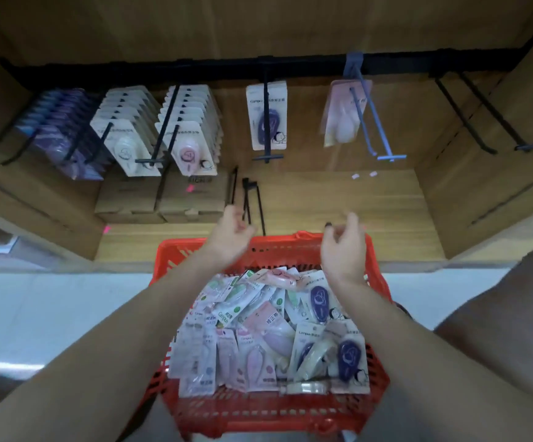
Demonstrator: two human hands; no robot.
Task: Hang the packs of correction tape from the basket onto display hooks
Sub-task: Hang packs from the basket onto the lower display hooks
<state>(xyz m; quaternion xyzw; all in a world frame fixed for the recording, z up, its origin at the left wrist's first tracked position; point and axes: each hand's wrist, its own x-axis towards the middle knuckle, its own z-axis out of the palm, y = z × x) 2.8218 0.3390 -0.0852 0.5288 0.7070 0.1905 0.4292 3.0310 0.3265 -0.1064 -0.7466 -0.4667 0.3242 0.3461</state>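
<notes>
Packs of correction tape point(268, 330) lie heaped in the red plastic basket point(258, 413), a loose jumble of glossy carded blisters in white, pink, green and navy, overlapping every which way. Above the far rim hover both hands, and neither holds anything: the left hand point(231, 237) has its fingers loosely curled, the right hand point(344, 247) likewise relaxed, the two well apart. Behind them is a wooden display bay with a black rail point(195, 67) across the top. Full hooks on the left carry rows of purple packs point(64, 132), white packs point(124, 135) and pink packs point(191, 129). A single navy pack point(266, 116) hangs mid-rail, and one blurred pale pack point(343, 113) hangs on the blue-grey hook point(370, 119). Bare black hooks point(475, 113) stand at right. Two cardboard boxes point(160, 199) sit on the shelf floor beside loose black hooks point(252, 202).
</notes>
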